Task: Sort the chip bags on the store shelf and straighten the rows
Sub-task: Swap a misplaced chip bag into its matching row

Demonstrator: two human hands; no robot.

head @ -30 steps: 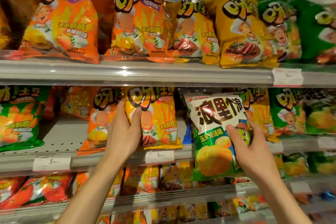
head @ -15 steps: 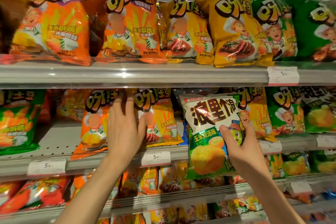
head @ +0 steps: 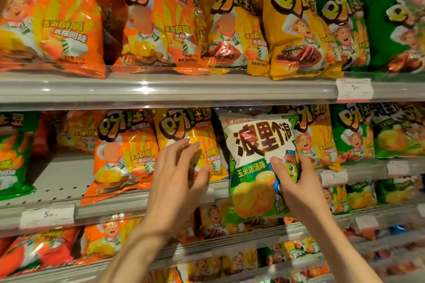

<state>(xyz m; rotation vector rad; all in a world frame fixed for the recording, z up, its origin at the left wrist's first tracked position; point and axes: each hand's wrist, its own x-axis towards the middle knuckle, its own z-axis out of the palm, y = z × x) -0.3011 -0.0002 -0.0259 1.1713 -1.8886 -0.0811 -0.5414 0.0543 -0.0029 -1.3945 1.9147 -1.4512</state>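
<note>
Head view: right hand grips a white-and-green chip bag at centre frame, before the middle shelf. Left hand, fingers spread and relaxed, touches a yellow bag standing beside an orange bag.

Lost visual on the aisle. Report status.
Right hand grips white-green bag, off the shelf. Left hand open at yellow bag, middle shelf. Nothing blocking.

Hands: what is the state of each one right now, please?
Left hand: open, fingers spread at the yellow bag.
Right hand: holding the white and green bag.
</note>
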